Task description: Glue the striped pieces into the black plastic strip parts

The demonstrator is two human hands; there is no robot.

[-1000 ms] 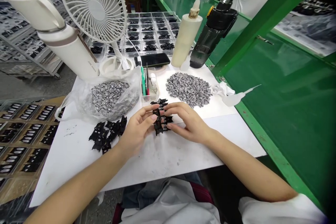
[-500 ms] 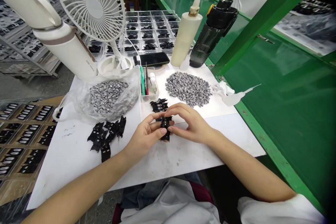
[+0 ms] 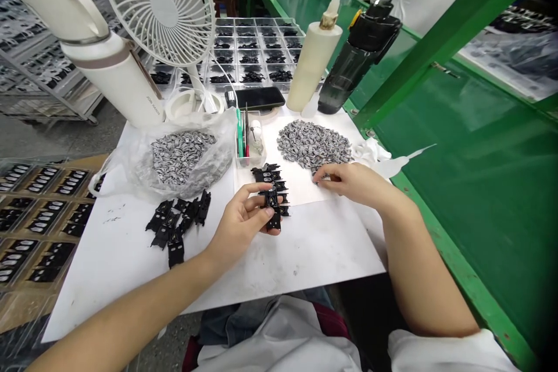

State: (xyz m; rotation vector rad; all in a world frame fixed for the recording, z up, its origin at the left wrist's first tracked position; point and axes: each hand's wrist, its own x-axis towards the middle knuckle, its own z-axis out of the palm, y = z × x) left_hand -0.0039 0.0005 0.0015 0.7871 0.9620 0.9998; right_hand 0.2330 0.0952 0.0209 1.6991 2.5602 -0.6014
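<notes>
My left hand (image 3: 244,215) is closed around a black plastic part (image 3: 273,215), held upright between thumb and fingers above the table. Just behind it several more black plastic parts (image 3: 267,173) lie in a row, partly hidden by my fingers. At the near edge of a pile of small grey pieces (image 3: 314,142), my right hand (image 3: 349,181) has thumb and forefinger pinched together. Whatever lies between those fingertips is too small to make out. A loose heap of black plastic parts (image 3: 176,224) lies left of my left hand.
More grey pieces fill a clear plastic bag (image 3: 218,154). Behind stand a small tool box (image 3: 250,154), phone (image 3: 257,97), fan (image 3: 165,9), white flask (image 3: 113,75), squeeze bottle (image 3: 311,67) and dark water bottle (image 3: 349,64). A green frame (image 3: 410,64) borders the right side.
My right hand has let go of the black plastic part and moved right to the near edge of the grey pile. My left hand keeps holding the part.
</notes>
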